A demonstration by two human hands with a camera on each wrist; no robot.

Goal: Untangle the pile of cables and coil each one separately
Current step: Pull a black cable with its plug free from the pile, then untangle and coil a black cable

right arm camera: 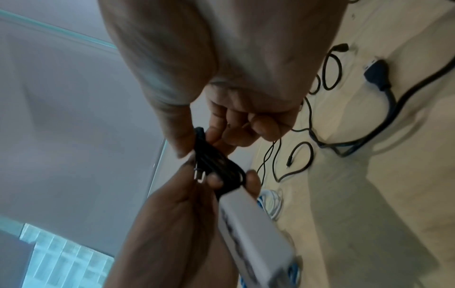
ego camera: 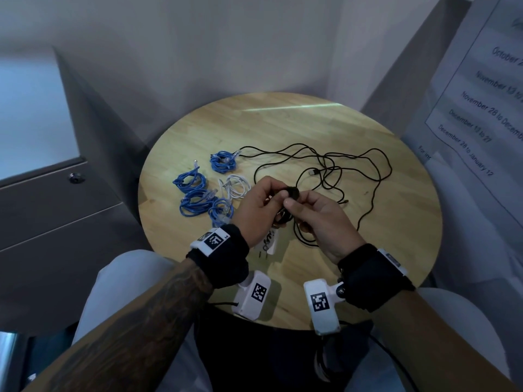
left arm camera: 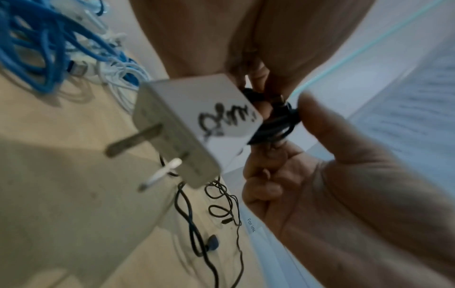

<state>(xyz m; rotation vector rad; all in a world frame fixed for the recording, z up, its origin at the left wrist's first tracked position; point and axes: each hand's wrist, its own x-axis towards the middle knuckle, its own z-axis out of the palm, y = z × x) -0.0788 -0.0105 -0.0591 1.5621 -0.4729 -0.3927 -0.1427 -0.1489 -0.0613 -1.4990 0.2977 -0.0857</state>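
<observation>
Both hands [ego camera: 291, 205] pinch thin black cable coil [right arm camera: 219, 165].

The paper sheet [ego camera: 481, 89] at the right edge of the head view lists dates: "November 28 to Decem…", "December 13 to 27", "December 28 to January 12", plus a cut-off "October" and "November 13 to". The white charger [left arm camera: 197, 117] has a black marker scrawl I can't read.

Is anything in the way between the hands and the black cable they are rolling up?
No. Both the left hand and the right hand already hold the small black coil directly. The rest of the black cable lies loose on the table, looping over itself, so those crossings may snag as it gets wound in.
</observation>
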